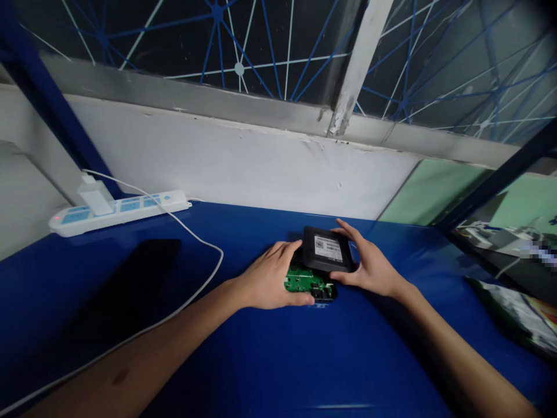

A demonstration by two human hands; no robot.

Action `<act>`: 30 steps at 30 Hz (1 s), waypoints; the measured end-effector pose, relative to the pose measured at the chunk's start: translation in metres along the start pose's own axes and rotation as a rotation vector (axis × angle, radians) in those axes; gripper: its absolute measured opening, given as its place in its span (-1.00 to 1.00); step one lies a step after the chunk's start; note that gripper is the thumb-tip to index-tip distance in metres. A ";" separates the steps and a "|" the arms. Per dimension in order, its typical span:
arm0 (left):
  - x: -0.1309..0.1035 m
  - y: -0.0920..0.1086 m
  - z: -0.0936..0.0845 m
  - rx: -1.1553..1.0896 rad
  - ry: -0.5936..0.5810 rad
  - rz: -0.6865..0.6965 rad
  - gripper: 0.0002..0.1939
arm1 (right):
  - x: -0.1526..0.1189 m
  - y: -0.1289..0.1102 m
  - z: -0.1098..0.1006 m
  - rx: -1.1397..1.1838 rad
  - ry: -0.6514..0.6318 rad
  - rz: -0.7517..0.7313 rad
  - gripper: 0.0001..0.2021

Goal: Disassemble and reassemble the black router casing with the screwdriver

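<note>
A green circuit board (300,280) with black parts along its near edge lies low on the blue table. My left hand (270,280) is closed around its left side, thumb along the near edge and fingers at the far side. Tilted above the board is a black plastic cover (310,249) bearing a white printed label with a square code. My right hand (365,261) grips that cover by its right side, thumb at the near corner and fingers at the far one. The cover hides the board's far right part. Whether the two parts touch I cannot tell.
A white power strip (130,216) with a plugged-in charger (96,196) stands at the back left. Its white cable (209,247) curves across the table past my left forearm. A dark flat object (134,284) lies on the left, a shiny packet (517,310) at the right edge.
</note>
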State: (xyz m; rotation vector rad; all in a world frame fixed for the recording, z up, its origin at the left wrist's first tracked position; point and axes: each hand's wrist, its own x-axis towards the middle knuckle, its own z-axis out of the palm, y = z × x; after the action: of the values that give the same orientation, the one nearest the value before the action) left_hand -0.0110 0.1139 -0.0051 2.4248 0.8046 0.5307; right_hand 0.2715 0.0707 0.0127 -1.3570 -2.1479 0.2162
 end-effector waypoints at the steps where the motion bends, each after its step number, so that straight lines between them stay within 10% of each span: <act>1: 0.000 -0.001 0.000 0.010 -0.011 -0.001 0.18 | 0.000 0.003 0.000 -0.004 -0.002 0.004 0.13; 21: -0.015 -0.048 -0.089 0.278 -0.225 -0.130 0.24 | 0.004 0.012 0.005 -0.116 -0.045 -0.041 0.17; 30: 0.015 0.014 -0.051 0.186 -0.111 -0.007 -0.01 | 0.006 0.003 0.004 -0.101 -0.060 -0.063 0.17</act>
State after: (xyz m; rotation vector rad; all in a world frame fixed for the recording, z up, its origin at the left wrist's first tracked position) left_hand -0.0200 0.1317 0.0455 2.5940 0.8482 0.3276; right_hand 0.2700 0.0780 0.0105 -1.3519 -2.2749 0.1268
